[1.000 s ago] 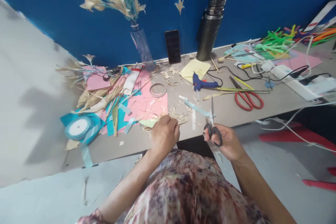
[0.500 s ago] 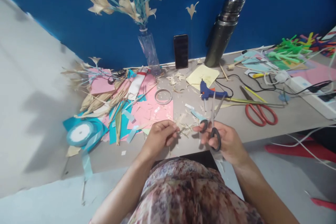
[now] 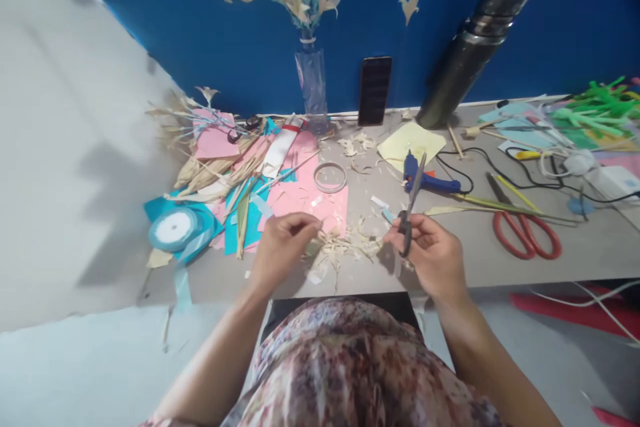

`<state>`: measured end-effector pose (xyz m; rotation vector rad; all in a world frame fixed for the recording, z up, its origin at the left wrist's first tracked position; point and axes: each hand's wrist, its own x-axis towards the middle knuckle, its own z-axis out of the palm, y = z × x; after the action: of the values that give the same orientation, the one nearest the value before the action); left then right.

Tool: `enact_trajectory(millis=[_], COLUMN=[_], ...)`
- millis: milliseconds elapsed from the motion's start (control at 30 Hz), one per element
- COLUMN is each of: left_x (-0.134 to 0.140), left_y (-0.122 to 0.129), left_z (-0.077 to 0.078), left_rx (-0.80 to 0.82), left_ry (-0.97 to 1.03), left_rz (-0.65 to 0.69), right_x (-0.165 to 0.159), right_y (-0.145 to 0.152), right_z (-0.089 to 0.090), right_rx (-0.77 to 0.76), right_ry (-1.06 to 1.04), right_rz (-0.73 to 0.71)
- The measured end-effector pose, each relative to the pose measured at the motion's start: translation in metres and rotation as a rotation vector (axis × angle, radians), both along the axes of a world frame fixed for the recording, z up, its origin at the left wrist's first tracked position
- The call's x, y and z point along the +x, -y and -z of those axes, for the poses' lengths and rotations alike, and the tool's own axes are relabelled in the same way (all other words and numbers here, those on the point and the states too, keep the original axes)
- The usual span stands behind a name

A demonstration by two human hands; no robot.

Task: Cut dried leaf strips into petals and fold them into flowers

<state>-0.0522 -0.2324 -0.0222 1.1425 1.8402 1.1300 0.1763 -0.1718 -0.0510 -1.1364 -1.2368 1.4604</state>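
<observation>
My right hand (image 3: 434,252) grips a pair of scissors (image 3: 415,192) by its black handle. The blades are together and point up and away, in front of a blue glue gun (image 3: 431,181). My left hand (image 3: 286,247) is closed in a pinch over the table's front part; whatever lies between its fingertips is too small to make out. Between the two hands lies a heap of pale dry husk clippings (image 3: 345,248). A pink sheet (image 3: 285,203) lies behind my left hand, with a tape ring (image 3: 330,177) at its edge.
Red-handled scissors (image 3: 527,235) lie to the right. Along the blue wall stand a bottle with husk flowers (image 3: 311,83), a phone (image 3: 375,91) and a dark flask (image 3: 465,60). Blue ribbon on a spool (image 3: 174,228) sits at left. Black cord (image 3: 493,157) crosses the right side.
The scissors' blades have come together and turned. My left hand has shifted left, away from the clippings and my right hand. The camera view has swung left.
</observation>
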Motion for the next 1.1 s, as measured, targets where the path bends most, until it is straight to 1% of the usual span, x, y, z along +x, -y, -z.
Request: enact_trajectory(millis=[67,100,200,300,467,567,700,733,800,900,967,1000,1033,1100], left_x=[-0.015,-0.02,-0.024,-0.023,-0.027,-0.034,-0.044,-0.044,-0.04,-0.024,-0.013,-0.011,-0.011,-0.017], left_y=[-0.008,-0.012,-0.023,-0.022,-0.001,0.014,0.031,0.034,0.04,0.044,0.042,0.04,0.038,0.031], left_z=[-0.004,-0.006,-0.008,-0.005,0.004,0.007,0.007,0.006,0.005,0.006,0.01,0.013,0.016,0.021], left_rx=[0.055,0.067,0.064,0.064,-0.038,-0.07,-0.071,-0.069,-0.064,-0.037,-0.013,-0.002,0.008,0.011], left_ry=[-0.154,-0.201,-0.249,-0.327,-0.395,-0.429,-0.384,-0.386,-0.41,-0.397,-0.377,-0.386,-0.412,-0.514], left_rz=[-0.036,-0.028,0.032,0.011,0.0,-0.071,-0.168,-0.163,-0.104,0.084,0.215,0.234,0.21,0.079], right_x=[0.007,0.01,0.016,0.021,0.029,0.028,0.024,0.023,0.022,0.021,0.022,0.022,0.022,0.023], right_y=[0.0,0.001,0.003,0.006,0.012,0.018,0.024,0.025,0.026,0.025,0.025,0.025,0.025,0.027], right_z=[0.003,0.006,0.013,0.016,0.013,0.013,0.016,0.016,0.018,0.019,0.02,0.021,0.021,0.023], right_rx=[0.04,0.056,0.072,0.058,0.048,0.078,0.109,0.112,0.111,0.102,0.106,0.11,0.114,0.113], right_ry=[-0.045,-0.076,-0.139,-0.102,0.006,0.014,0.007,0.012,0.019,0.026,0.03,0.033,0.038,0.052], right_rz=[-0.046,-0.069,-0.117,-0.147,-0.134,-0.113,-0.127,-0.132,-0.141,-0.157,-0.157,-0.157,-0.154,-0.152])
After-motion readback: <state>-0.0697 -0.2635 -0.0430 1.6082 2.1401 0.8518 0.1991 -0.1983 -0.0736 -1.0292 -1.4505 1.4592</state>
